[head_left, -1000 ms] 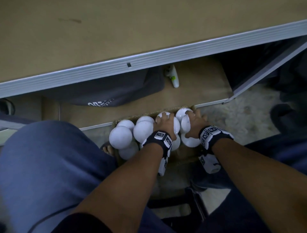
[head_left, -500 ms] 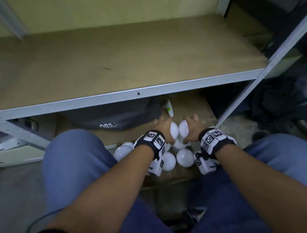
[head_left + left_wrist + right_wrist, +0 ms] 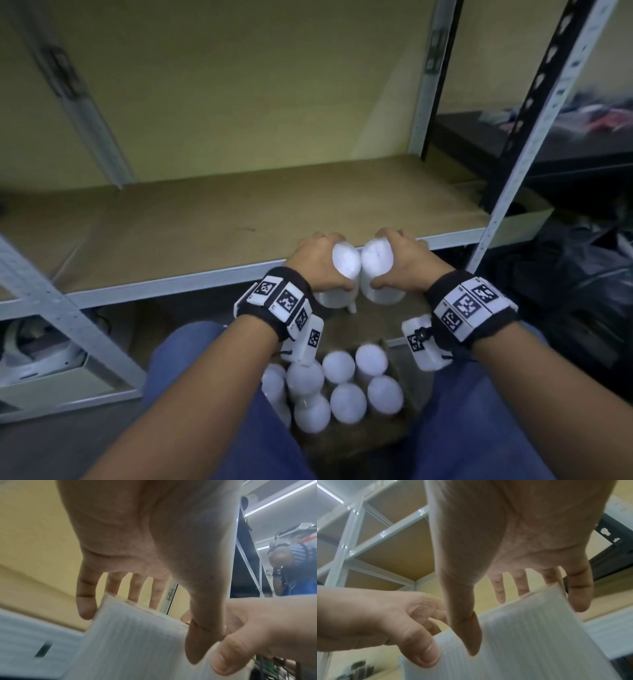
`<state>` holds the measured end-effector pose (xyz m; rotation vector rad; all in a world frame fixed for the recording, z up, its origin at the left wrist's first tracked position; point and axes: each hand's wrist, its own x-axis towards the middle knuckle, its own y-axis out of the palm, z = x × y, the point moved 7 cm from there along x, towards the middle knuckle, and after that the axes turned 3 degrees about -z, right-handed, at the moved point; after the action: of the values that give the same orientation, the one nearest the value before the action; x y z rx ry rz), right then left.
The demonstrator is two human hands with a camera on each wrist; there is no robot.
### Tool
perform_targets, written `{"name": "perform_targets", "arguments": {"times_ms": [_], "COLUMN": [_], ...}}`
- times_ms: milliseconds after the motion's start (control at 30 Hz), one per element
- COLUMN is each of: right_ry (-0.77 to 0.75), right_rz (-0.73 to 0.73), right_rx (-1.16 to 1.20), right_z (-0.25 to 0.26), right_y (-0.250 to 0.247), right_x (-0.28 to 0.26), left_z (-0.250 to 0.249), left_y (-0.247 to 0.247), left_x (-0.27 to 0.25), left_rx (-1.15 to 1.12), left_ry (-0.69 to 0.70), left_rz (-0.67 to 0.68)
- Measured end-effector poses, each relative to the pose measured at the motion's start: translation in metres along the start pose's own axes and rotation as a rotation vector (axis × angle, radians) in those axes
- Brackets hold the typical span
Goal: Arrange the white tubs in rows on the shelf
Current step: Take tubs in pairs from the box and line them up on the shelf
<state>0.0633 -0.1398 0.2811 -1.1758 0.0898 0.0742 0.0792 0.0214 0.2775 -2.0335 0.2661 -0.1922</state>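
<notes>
Both hands have risen from the box of tubs to the front edge of the brown fibreboard shelf (image 3: 212,222), each carrying one. Left hand (image 3: 317,262) curls fingers and thumb round a white ribbed plastic tub with a domed lid (image 3: 344,262); right hand (image 3: 407,262) grips a matching tub (image 3: 376,260), the two tubs touching side by side just above the shelf's white metal lip. Near, between blue-trousered knees, more white tubs (image 3: 342,387) stand packed in a brown cardboard box (image 3: 387,435). Black-and-white square code tags cover both wristbands; no writing is readable. Behind the shelf is a yellow wall (image 3: 239,85), with a perforated white metal upright (image 3: 534,130) at right.
</notes>
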Motion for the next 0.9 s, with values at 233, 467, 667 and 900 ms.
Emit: {"name": "perform_targets", "arguments": {"times_ms": [233, 467, 667, 900], "right_ry": [-0.066, -0.095, -0.069, -0.098], "right_rz": [-0.13, -0.142, -0.121, -0.14], "right_rx": [0.036, 0.095, 0.083, 0.055], "right_z": [0.03, 0.039, 0.031, 0.027], "right_y": [-0.046, -0.045, -0.028, -0.026], "right_x": [0.025, 0.073, 0.103, 0.113], "left_z": [-0.003, 0.012, 0.024, 0.027], "left_y": [-0.055, -0.067, -0.057, -0.052], "left_x": [0.023, 0.062, 0.087, 0.097], "left_rx": [-0.036, -0.038, -0.046, -0.021], "left_ry": [-0.002, -0.057, -0.096, -0.093], "left_rz": [-0.107, -0.104, -0.059, -0.042]}}
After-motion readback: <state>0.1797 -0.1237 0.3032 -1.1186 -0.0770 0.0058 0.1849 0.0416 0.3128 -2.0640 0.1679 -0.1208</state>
